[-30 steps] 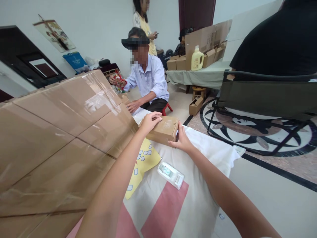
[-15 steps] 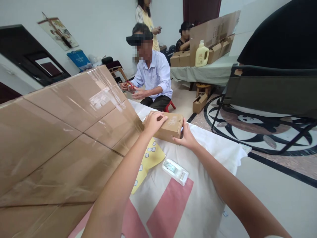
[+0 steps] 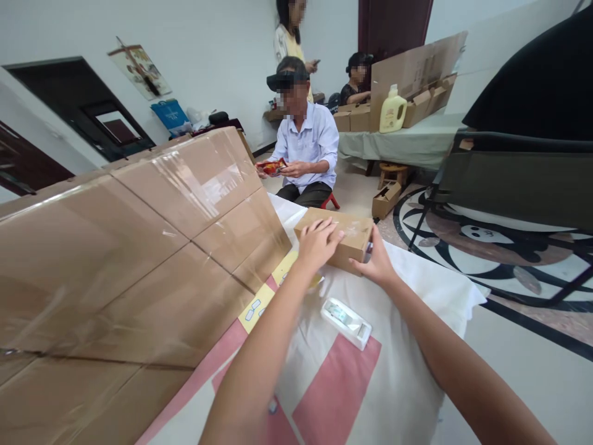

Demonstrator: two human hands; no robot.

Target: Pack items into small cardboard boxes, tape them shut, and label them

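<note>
A closed brown cardboard box with clear tape on top sits on the cloth-covered table in front of me. My left hand rests on its top near the closer long side, fingers stretched out. At the right end, my right hand grips the box, thumb on the near side and fingers round the far corner. Something pale shows at that end, mostly covered by the fingers. Nearer to me lies a white oblong plastic case with a clear window. Yellow patterned material is partly hidden behind my left forearm.
A tall taped cardboard panel stands along the left side of the table. Across from me, a seated person holds a red packet. A yellow jug stands on another table. To the right is a dark folding chair.
My left hand has moved from the box's left end onto its top, fingers straighter. My right hand stays at the right end. The whole view has shifted, and less yellow material shows.
</note>
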